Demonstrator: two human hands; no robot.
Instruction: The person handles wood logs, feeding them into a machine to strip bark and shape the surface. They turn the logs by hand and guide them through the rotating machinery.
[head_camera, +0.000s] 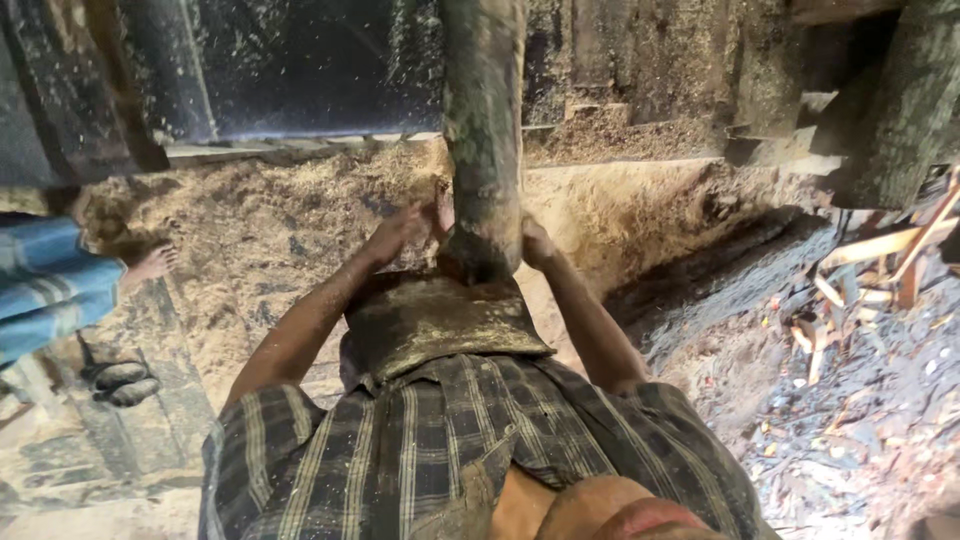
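1. Two bare hands on one log, that's what I see from the head camera. Going left to right.
2. Far left: another person's leg in blue striped cloth, bare foot on the sawdust. A sandal lies below it on a plank.
3. My left hand is pressed on the left side of the log, fingers wrapped onto the bark, grasping it.
4. Log is thick and mossy; it runs from the top edge down the middle, and its near end sits just above a dusty brown pad lying against my checked shirt.
5. My right hand is on the log's right side near the end, touching it; I cannot tell how tightly it is closed, as the fingers are mostly hidden behind the wood.
6. Right: dark ground, then wood scraps piled near another trunk.
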